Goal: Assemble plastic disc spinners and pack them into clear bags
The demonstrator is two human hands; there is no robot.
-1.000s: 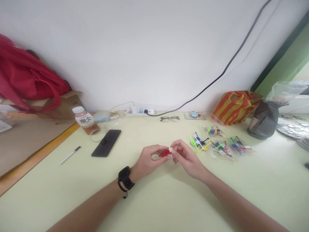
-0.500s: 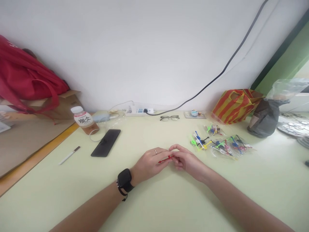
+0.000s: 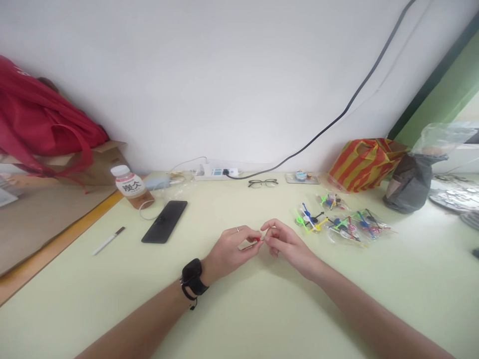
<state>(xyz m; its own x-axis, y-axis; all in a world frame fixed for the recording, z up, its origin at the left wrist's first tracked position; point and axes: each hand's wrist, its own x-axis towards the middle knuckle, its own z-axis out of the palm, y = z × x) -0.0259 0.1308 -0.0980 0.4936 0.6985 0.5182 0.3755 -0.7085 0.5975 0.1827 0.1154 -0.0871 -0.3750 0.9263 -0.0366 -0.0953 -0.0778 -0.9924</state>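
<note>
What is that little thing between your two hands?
A small red plastic piece sits between the left hand and the right hand, with the fingertips of both closed on it. The head view shows this.

It looked like a casual study or dorm room: a pale green tabletop against a plain white wall carried a white power strip, black-rimmed glasses, a black smartphone and a pink-capped drink bottle.
</note>
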